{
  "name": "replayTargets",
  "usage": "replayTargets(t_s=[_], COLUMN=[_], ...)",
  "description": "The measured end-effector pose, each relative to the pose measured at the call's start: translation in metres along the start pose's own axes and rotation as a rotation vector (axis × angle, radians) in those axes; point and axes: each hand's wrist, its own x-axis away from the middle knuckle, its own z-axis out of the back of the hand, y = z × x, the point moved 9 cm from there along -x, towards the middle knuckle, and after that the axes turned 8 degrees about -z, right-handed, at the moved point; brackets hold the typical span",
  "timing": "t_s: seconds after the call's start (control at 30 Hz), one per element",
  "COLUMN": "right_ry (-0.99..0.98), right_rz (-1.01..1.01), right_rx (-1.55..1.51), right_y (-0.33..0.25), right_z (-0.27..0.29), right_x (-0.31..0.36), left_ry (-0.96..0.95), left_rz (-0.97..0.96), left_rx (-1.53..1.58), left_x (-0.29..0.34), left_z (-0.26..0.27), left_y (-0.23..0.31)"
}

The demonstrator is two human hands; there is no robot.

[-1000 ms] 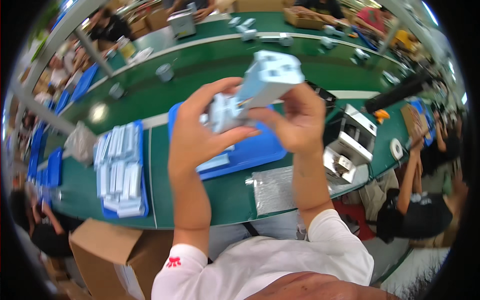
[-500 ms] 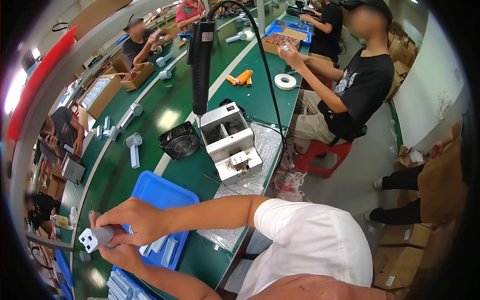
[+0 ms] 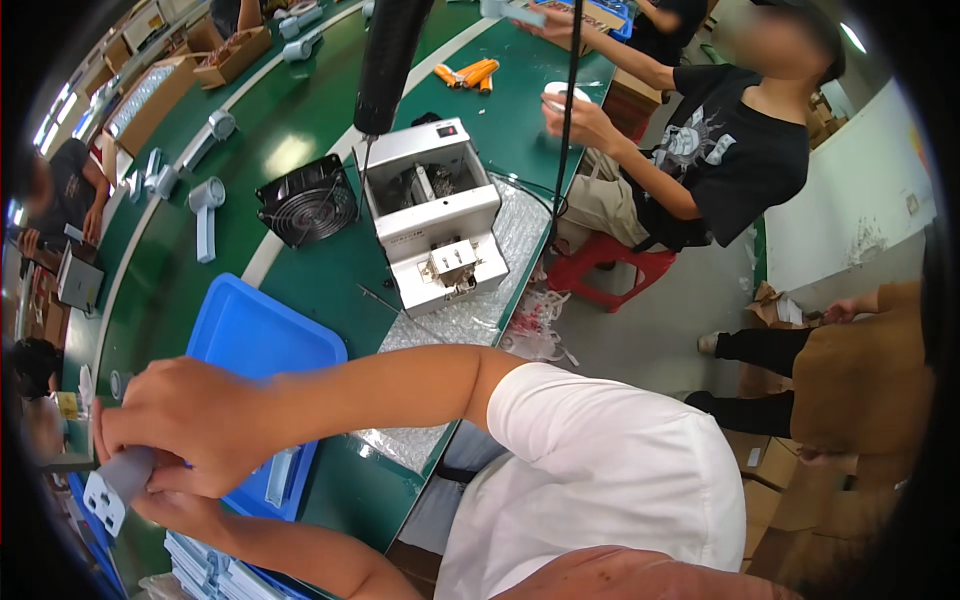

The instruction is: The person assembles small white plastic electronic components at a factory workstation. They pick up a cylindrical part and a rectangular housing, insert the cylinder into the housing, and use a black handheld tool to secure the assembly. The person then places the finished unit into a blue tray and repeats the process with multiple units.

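Observation:
Near the left rim, both my hands hold a grey plastic housing [image 3: 128, 472] with a pale square end that has several dark holes in it. My right hand [image 3: 190, 420] is wrapped over it from above, and its fingers bend around the far side. Below, my left hand [image 3: 185, 512] grips the same housing, with its fingertips partly hidden behind the other hand. Under my right forearm lies a blue tray [image 3: 262, 315] with light blue plastic strips [image 3: 280, 477] at its near end. More light blue pieces [image 3: 215, 572] are stacked by my left forearm.
An electric screwdriver [image 3: 385, 70] hangs above a white screw feeder [image 3: 432, 225] on bubble wrap [image 3: 525, 215]. Beside it stands a black fan [image 3: 308, 200]. Grey handle-shaped parts [image 3: 206, 215] lie on the green belt. Farther off are orange-handled tools [image 3: 468, 74] and a co-worker on a red stool [image 3: 610, 272].
My view has shifted, and the housing with both hands sits farther left and tilts more downward. The co-worker on the right has picked up the white tape roll and holds out a pale part.

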Motion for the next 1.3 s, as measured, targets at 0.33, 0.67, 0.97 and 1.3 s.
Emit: replayTargets(t_s=[0.33,0.67,0.97,1.3], right_ry=[-0.225,-0.14,-0.325,-0.548], right_rz=[-0.259,-0.353,-0.614,-0.355], right_rx=[0.104,0.473,0.698,0.293], right_y=[0.017,0.08,0.164,0.093], right_z=[0.024,0.043,0.028,-0.031], right_x=[-0.016,-0.02,0.003,0.006], left_ry=[-0.243,-0.527,-0.596,-0.344], left_rz=[0.065,0.086,0.291,0.332], left_rx=[0.058,-0.455,-0.845,-0.298], left_x=[0.017,0.004,0.025,0.01], left_z=[-0.058,-0.062,0.007,0.009], left_y=[-0.007,0.002,-0.069,-0.077])
